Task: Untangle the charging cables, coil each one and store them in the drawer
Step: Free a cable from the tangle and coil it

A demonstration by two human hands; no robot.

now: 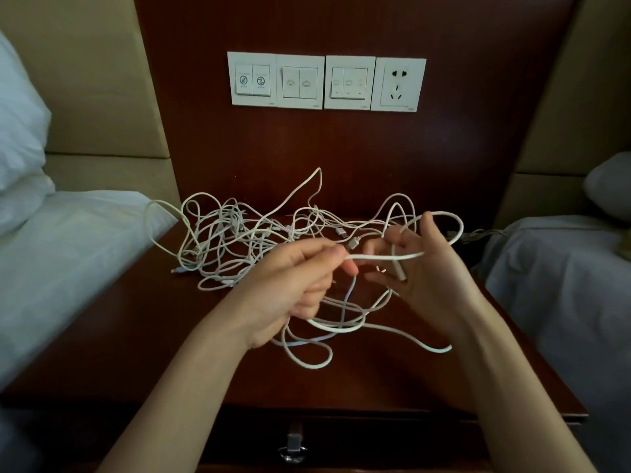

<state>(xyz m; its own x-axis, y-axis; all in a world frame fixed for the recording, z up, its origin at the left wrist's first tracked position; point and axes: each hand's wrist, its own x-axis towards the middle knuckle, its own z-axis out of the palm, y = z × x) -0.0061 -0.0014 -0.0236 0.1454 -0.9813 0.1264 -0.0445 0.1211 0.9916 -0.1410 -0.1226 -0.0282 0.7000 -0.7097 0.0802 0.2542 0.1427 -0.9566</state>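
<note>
A dark wood wall panel (341,148) fills the back, with a white-sheeted bed (68,254) close on my left and a second bed (563,285) close on my right. Between them stands the nightstand (153,336). Its top is bare wood along the front edge and across the near left corner, which is the open room under my forearms. Below that edge the drawer (375,442) is closed. A row of white switch plates (300,81) sits on the panel above, with a wall socket (398,84) at its right end.

The charging cables (232,240) lie in one loose white tangle across the back half of the top. It runs from the left edge, where a loop hangs out toward the left bed, to the right side behind my fingers. One loop stands up against the panel, and more loops trail forward onto the wood between my wrists.

My left hand (290,285) is raised over the middle of the top, thumb and forefinger pinched tight on a white cable (382,257). That strand runs straight across to my right hand (430,268), whose curled fingers hold it, with a loop riding over them. Both hands are clear of the surface. A small metal pull (293,442) hangs at the drawer's centre.
</note>
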